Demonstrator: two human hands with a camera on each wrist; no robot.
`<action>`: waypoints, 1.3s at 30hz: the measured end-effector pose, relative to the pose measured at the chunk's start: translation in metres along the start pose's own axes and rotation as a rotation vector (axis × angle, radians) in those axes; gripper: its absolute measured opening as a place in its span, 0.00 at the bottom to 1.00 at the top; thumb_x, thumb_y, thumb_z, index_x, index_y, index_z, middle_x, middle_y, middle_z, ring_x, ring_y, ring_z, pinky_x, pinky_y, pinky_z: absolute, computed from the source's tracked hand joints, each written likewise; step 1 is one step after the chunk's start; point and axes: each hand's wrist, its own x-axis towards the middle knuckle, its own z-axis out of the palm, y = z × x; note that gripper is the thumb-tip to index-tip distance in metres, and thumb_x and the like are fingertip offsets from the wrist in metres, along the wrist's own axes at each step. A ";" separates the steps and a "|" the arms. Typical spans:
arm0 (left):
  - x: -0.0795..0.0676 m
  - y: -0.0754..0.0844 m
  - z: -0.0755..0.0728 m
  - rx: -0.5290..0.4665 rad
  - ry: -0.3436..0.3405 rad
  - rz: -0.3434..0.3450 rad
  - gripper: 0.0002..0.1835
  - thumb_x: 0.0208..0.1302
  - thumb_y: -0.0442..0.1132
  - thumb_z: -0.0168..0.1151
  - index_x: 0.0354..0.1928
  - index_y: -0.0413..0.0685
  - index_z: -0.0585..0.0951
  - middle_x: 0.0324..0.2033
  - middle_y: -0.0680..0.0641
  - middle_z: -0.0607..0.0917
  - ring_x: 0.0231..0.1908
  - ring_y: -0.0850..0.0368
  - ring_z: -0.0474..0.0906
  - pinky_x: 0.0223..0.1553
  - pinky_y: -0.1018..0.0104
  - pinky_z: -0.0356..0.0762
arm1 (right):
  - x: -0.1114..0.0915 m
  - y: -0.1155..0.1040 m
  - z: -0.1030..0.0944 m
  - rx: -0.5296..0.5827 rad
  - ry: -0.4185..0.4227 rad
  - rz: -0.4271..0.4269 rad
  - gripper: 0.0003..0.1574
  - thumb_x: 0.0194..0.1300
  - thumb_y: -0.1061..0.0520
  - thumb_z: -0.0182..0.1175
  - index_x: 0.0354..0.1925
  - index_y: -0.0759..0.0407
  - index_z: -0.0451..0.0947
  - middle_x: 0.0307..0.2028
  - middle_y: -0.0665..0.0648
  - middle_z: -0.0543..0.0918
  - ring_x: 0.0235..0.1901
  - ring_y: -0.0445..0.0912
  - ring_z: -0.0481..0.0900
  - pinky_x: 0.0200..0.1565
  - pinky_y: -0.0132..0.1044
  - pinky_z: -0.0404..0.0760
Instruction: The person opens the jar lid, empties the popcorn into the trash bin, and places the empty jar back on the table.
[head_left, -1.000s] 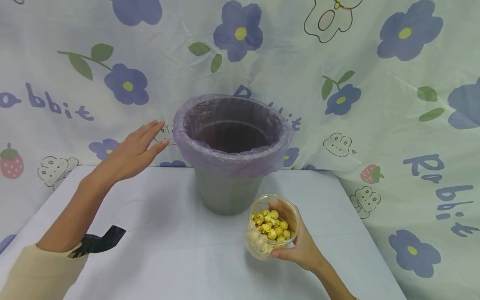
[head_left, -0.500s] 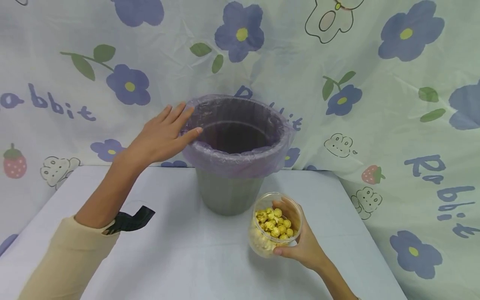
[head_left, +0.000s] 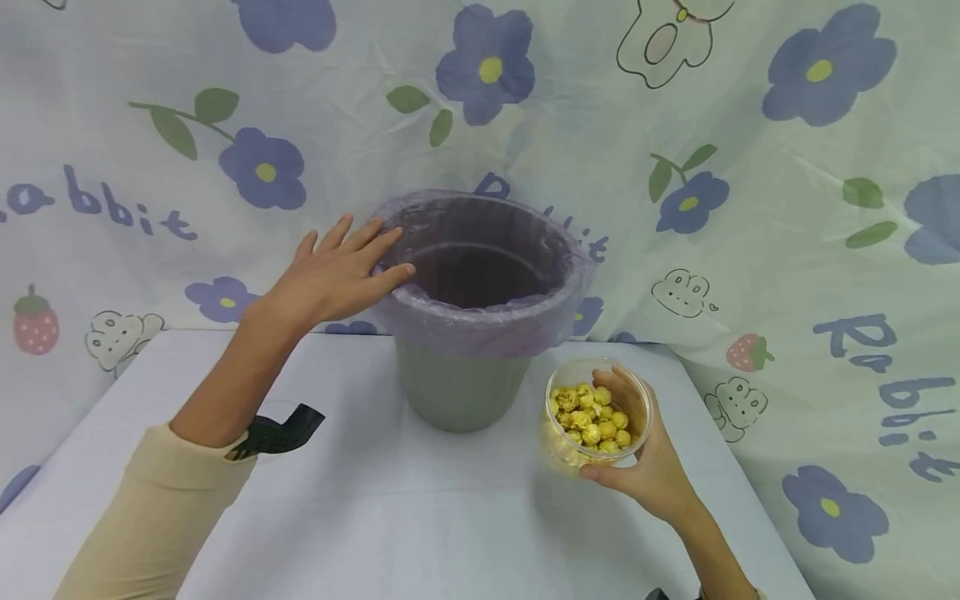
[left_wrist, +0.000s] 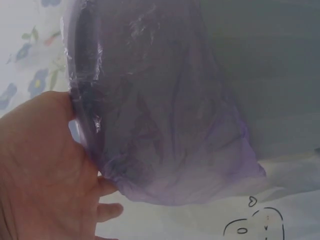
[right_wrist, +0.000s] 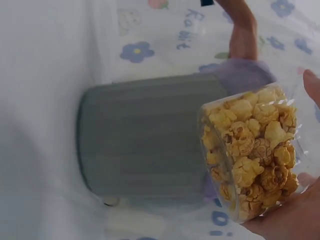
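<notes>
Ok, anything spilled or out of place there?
No spill visible: the popcorn sits inside the clear tub in the right hand. One oddity: a black strip juts out from the left sleeve.

- Table [head_left: 420,542]: white-topped, both far corners shown.
- Backdrop [head_left: 577,108]: pale, lightly creased, hung beyond the table's far and right edges; printed with blue flowers [head_left: 491,70], strawberries [head_left: 36,323], rabbits [head_left: 681,293], "Rabbit" lettering [head_left: 88,201].
- Light: diffuse; soft shadows [head_left: 577,512] cast on the table.

Clear tub [head_left: 561,448] of yellow popcorn [head_left: 590,421], raised, grey bin [head_left: 459,387], upright, purple-lined
</notes>
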 end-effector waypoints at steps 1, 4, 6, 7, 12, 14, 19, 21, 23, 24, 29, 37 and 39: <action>0.000 0.000 0.000 0.001 0.002 -0.001 0.43 0.74 0.69 0.36 0.80 0.53 0.45 0.78 0.41 0.40 0.75 0.37 0.24 0.66 0.30 0.21 | 0.003 -0.003 -0.004 -0.017 0.010 -0.008 0.73 0.38 0.78 0.75 0.77 0.61 0.47 0.71 0.66 0.62 0.70 0.48 0.61 0.68 0.32 0.59; 0.001 0.000 0.001 0.006 0.007 -0.003 0.43 0.74 0.69 0.35 0.80 0.53 0.45 0.78 0.41 0.40 0.75 0.37 0.25 0.66 0.30 0.22 | 0.012 -0.011 -0.016 -0.066 0.037 -0.047 0.73 0.37 0.79 0.74 0.76 0.62 0.48 0.70 0.65 0.63 0.69 0.48 0.62 0.68 0.31 0.60; 0.001 -0.001 0.001 0.009 0.007 -0.004 0.43 0.74 0.69 0.35 0.80 0.53 0.44 0.78 0.41 0.40 0.75 0.37 0.24 0.66 0.30 0.22 | 0.018 -0.017 -0.022 -0.098 0.051 -0.073 0.72 0.37 0.80 0.74 0.76 0.62 0.49 0.70 0.64 0.64 0.69 0.48 0.62 0.67 0.30 0.60; 0.001 -0.001 0.001 0.010 0.007 -0.004 0.43 0.74 0.69 0.35 0.80 0.53 0.44 0.78 0.41 0.40 0.75 0.37 0.24 0.66 0.30 0.22 | 0.022 -0.020 -0.025 -0.108 0.054 -0.084 0.72 0.37 0.80 0.74 0.76 0.62 0.49 0.70 0.63 0.64 0.69 0.48 0.62 0.67 0.30 0.60; 0.001 -0.001 0.000 0.012 0.003 -0.003 0.43 0.74 0.69 0.35 0.81 0.54 0.44 0.78 0.41 0.40 0.75 0.37 0.24 0.66 0.29 0.22 | 0.042 -0.030 -0.036 -0.126 0.068 -0.127 0.71 0.38 0.80 0.73 0.75 0.60 0.50 0.70 0.59 0.65 0.69 0.49 0.62 0.67 0.30 0.60; 0.001 -0.002 0.000 0.012 0.002 -0.001 0.43 0.74 0.69 0.35 0.81 0.54 0.45 0.78 0.41 0.40 0.75 0.37 0.24 0.66 0.30 0.21 | 0.050 -0.033 -0.041 -0.174 0.075 -0.130 0.71 0.38 0.79 0.74 0.76 0.59 0.50 0.69 0.61 0.65 0.69 0.49 0.62 0.67 0.30 0.61; 0.002 -0.001 -0.001 0.007 -0.004 0.000 0.42 0.74 0.69 0.36 0.81 0.55 0.45 0.79 0.42 0.40 0.75 0.37 0.24 0.66 0.30 0.20 | 0.070 -0.043 -0.053 -0.376 0.095 -0.101 0.74 0.39 0.74 0.78 0.76 0.53 0.49 0.69 0.61 0.65 0.68 0.48 0.61 0.65 0.29 0.63; 0.002 -0.001 -0.001 0.006 -0.004 0.002 0.42 0.74 0.68 0.36 0.81 0.56 0.45 0.79 0.42 0.40 0.75 0.38 0.24 0.66 0.30 0.20 | 0.079 -0.048 -0.057 -0.435 0.099 -0.093 0.74 0.40 0.71 0.80 0.77 0.52 0.49 0.69 0.59 0.65 0.68 0.49 0.61 0.64 0.28 0.63; 0.002 -0.001 -0.001 0.007 -0.003 0.006 0.41 0.74 0.68 0.36 0.81 0.56 0.45 0.79 0.42 0.40 0.75 0.38 0.25 0.66 0.30 0.21 | 0.088 -0.051 -0.060 -0.481 0.099 -0.095 0.74 0.41 0.69 0.80 0.77 0.52 0.48 0.70 0.59 0.64 0.69 0.51 0.60 0.63 0.27 0.64; 0.002 -0.001 -0.001 0.006 -0.002 0.008 0.41 0.74 0.68 0.36 0.81 0.57 0.46 0.79 0.42 0.40 0.75 0.38 0.25 0.66 0.30 0.21 | 0.092 -0.052 -0.062 -0.497 0.098 -0.097 0.74 0.41 0.68 0.81 0.77 0.52 0.47 0.70 0.58 0.63 0.69 0.52 0.61 0.63 0.27 0.65; 0.002 -0.001 -0.001 0.004 0.004 0.013 0.41 0.75 0.67 0.36 0.81 0.57 0.45 0.79 0.42 0.41 0.75 0.38 0.26 0.66 0.30 0.23 | 0.116 -0.058 -0.068 -0.556 0.100 -0.091 0.76 0.41 0.66 0.82 0.78 0.48 0.46 0.72 0.56 0.61 0.68 0.54 0.64 0.58 0.25 0.70; 0.001 -0.001 -0.001 0.006 0.000 0.008 0.41 0.75 0.67 0.37 0.81 0.57 0.43 0.79 0.42 0.41 0.75 0.38 0.27 0.66 0.30 0.23 | 0.150 -0.064 -0.073 -0.646 0.095 -0.068 0.77 0.41 0.58 0.84 0.79 0.53 0.47 0.73 0.61 0.59 0.69 0.58 0.62 0.62 0.60 0.68; 0.001 -0.002 -0.001 0.005 -0.003 0.007 0.41 0.75 0.67 0.37 0.81 0.57 0.43 0.79 0.42 0.40 0.75 0.38 0.26 0.66 0.30 0.23 | 0.158 -0.065 -0.074 -0.683 0.085 -0.082 0.76 0.41 0.56 0.84 0.79 0.55 0.48 0.72 0.63 0.60 0.68 0.59 0.62 0.62 0.62 0.67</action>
